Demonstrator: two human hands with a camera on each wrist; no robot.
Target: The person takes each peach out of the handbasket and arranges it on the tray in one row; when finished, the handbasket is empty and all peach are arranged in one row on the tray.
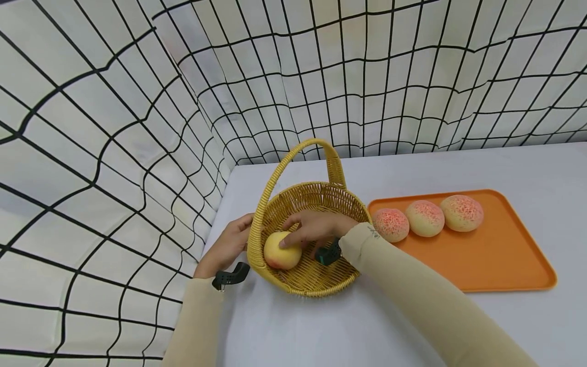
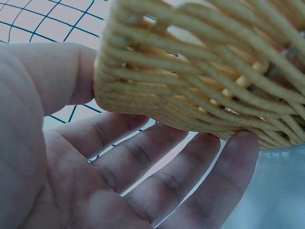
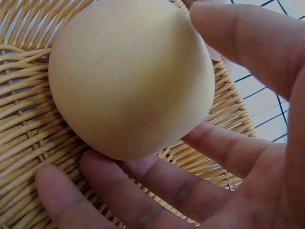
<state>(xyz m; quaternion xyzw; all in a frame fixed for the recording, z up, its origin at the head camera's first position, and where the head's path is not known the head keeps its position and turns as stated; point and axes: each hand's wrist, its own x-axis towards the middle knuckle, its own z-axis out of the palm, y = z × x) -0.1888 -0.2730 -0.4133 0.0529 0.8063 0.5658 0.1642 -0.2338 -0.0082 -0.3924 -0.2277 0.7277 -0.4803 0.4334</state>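
A yellow peach (image 1: 283, 250) with a reddish underside is in a round wicker basket (image 1: 316, 290) with a tall arched handle. My right hand (image 1: 316, 228) reaches into the basket and holds the peach. In the right wrist view, the thumb lies on one side of the pale peach (image 3: 128, 81) and fingers touch its lower side, just over the woven bottom. At the basket's left side, my left hand (image 1: 231, 241) holds the outside by the handle's base. The left wrist view shows its thumb and fingers against the wicker (image 2: 190, 81); the thumb tip is hidden.
On the right, an orange tray (image 1: 481, 260) carries three pink-speckled peaches (image 1: 425, 218) in a row along its far left part. The white table (image 1: 298, 331) is bounded at the back and left by white cloth with black netting (image 1: 367, 92).
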